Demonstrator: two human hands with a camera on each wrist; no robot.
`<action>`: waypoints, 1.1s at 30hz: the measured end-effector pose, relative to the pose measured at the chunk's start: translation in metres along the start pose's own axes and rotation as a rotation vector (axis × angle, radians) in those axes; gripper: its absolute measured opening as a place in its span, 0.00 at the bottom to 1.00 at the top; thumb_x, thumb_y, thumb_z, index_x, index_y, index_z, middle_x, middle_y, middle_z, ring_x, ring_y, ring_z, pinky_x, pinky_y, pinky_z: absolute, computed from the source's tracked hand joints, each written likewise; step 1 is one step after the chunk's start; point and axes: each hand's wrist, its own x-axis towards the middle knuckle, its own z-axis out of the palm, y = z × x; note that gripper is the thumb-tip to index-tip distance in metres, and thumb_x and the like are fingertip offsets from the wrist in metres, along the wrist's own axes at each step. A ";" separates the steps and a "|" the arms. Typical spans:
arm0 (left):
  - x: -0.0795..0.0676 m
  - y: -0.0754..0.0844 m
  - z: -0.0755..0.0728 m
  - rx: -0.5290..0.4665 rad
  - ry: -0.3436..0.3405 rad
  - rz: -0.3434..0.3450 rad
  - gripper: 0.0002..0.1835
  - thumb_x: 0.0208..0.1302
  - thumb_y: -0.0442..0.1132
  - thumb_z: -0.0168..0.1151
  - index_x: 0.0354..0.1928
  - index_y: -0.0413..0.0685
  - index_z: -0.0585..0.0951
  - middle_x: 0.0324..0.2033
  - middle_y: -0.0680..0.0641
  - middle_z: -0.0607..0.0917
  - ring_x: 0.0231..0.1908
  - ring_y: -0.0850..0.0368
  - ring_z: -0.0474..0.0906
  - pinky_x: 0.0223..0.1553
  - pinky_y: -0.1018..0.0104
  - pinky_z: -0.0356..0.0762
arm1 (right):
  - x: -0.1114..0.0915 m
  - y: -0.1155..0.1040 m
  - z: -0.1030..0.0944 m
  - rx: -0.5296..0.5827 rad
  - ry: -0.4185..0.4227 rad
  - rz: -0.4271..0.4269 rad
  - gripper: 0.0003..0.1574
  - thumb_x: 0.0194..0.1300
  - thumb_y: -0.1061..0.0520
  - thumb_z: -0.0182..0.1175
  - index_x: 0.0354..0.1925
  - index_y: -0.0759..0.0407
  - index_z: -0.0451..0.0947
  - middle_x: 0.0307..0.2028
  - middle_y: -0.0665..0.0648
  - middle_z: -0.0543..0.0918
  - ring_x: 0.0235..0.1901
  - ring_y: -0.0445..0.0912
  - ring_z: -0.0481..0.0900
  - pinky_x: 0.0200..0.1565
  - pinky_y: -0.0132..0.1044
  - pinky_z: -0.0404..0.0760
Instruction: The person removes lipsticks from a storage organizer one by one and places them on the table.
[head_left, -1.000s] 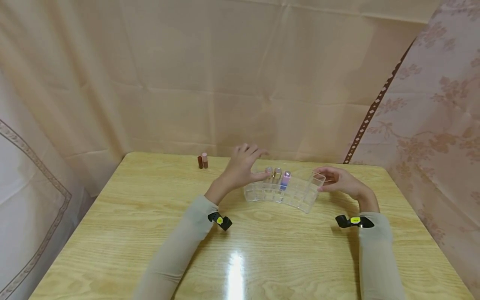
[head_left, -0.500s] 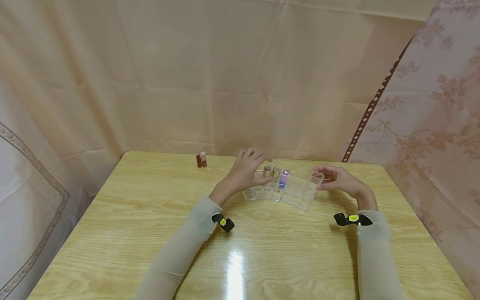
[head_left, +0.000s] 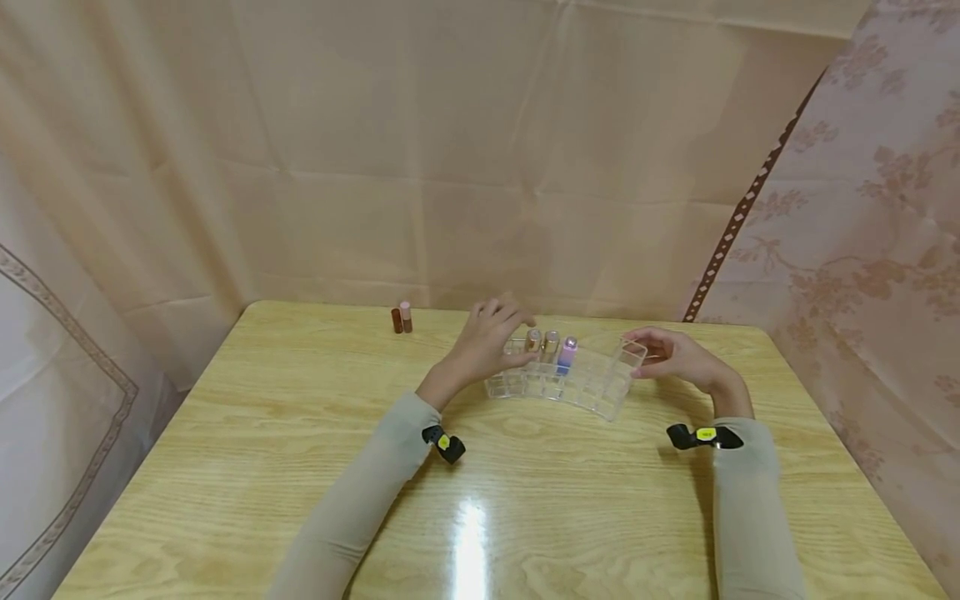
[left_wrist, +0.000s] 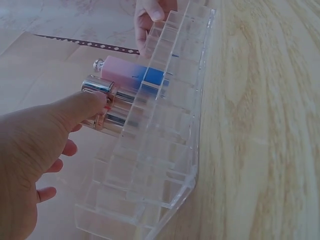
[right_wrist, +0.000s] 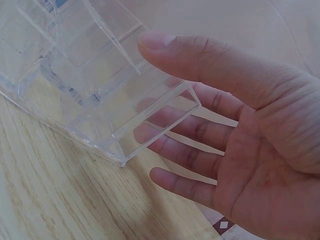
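A clear plastic lipstick organizer (head_left: 592, 379) stands on the table, three lipsticks upright in its compartments. One lipstick (head_left: 566, 354) is pink and blue; beside it are a gold-toned lipstick (head_left: 551, 343) and another metallic lipstick (head_left: 533, 342) at the left. My left hand (head_left: 483, 342) is at the leftmost one. In the left wrist view its thumb touches a shiny cap (left_wrist: 97, 85), fingers spread behind; the index fingertip is mostly hidden. My right hand (head_left: 678, 360) holds the organizer's right end, thumb on the near side, fingers (right_wrist: 185, 152) behind the clear wall.
Two more lip tubes, a dark red one (head_left: 397, 321) and a pink-capped one (head_left: 406, 317), stand at the table's back edge, left of the organizer. Behind the wooden table (head_left: 570, 508) hangs a beige curtain (head_left: 337, 167); a floral cloth (head_left: 885, 225) hangs at the right.
My left thumb has slid down from in front of the leftmost lipstick, whose upper part shows more now. The left fingers have lowered slightly. My right hand keeps its hold on the organizer.
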 end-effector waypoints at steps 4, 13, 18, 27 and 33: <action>-0.001 -0.002 0.001 -0.010 -0.026 -0.016 0.24 0.63 0.57 0.71 0.55 0.53 0.80 0.59 0.47 0.81 0.68 0.41 0.68 0.64 0.44 0.65 | 0.000 -0.001 0.000 -0.002 0.000 0.003 0.39 0.64 0.57 0.71 0.69 0.63 0.68 0.66 0.69 0.75 0.57 0.38 0.78 0.53 0.27 0.78; -0.002 -0.002 0.003 0.001 -0.056 -0.038 0.23 0.64 0.57 0.69 0.53 0.53 0.81 0.58 0.48 0.82 0.72 0.43 0.64 0.66 0.43 0.65 | 0.000 -0.001 0.000 -0.009 0.002 0.009 0.39 0.63 0.57 0.71 0.68 0.62 0.69 0.65 0.69 0.75 0.57 0.42 0.78 0.53 0.28 0.79; -0.002 -0.001 0.004 0.004 -0.060 -0.035 0.22 0.65 0.57 0.69 0.53 0.51 0.82 0.55 0.50 0.84 0.69 0.46 0.67 0.64 0.44 0.66 | 0.000 -0.002 0.000 -0.004 -0.004 0.013 0.39 0.64 0.57 0.71 0.69 0.62 0.69 0.65 0.68 0.75 0.58 0.41 0.78 0.53 0.28 0.78; -0.001 0.001 0.006 -0.007 -0.099 -0.059 0.23 0.66 0.56 0.68 0.55 0.49 0.82 0.55 0.50 0.83 0.56 0.49 0.71 0.61 0.46 0.67 | 0.000 -0.002 -0.001 0.011 -0.006 0.008 0.40 0.63 0.58 0.72 0.69 0.63 0.68 0.65 0.69 0.76 0.58 0.44 0.79 0.52 0.30 0.80; -0.002 0.002 0.009 0.006 -0.107 -0.060 0.23 0.67 0.57 0.67 0.55 0.50 0.82 0.54 0.50 0.83 0.53 0.50 0.72 0.59 0.48 0.68 | -0.001 -0.003 0.000 0.017 -0.011 0.011 0.40 0.63 0.58 0.72 0.68 0.64 0.68 0.64 0.69 0.75 0.56 0.43 0.79 0.52 0.30 0.80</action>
